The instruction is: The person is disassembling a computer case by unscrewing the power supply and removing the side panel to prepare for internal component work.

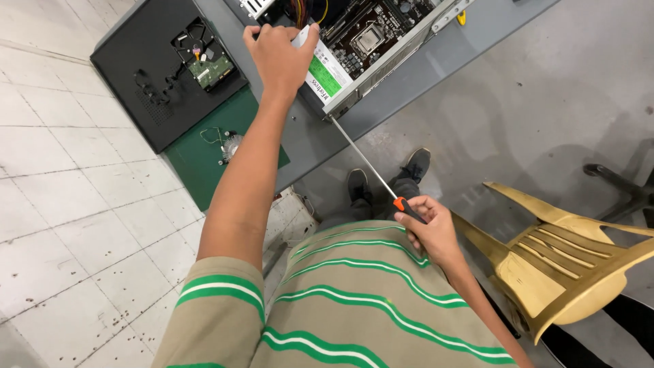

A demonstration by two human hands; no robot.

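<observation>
My left hand (279,58) reaches far out and grips the grey power supply box (325,75) with a green label, at the near corner of an open computer case (402,51). The case lies on a grey table (436,61), its motherboard (368,34) showing. My right hand (430,225) is close to my body, shut on the orange-and-black handle of a long screwdriver (364,160). The thin shaft runs up and left, with its tip touching the case's near corner right below the power supply.
A black side panel (146,75) carries a hard drive (211,68) and cables. A round cooler fan (230,144) lies on a green mat (204,163). A tan plastic chair (565,259) stands on my right. A chair base (613,177) is further right.
</observation>
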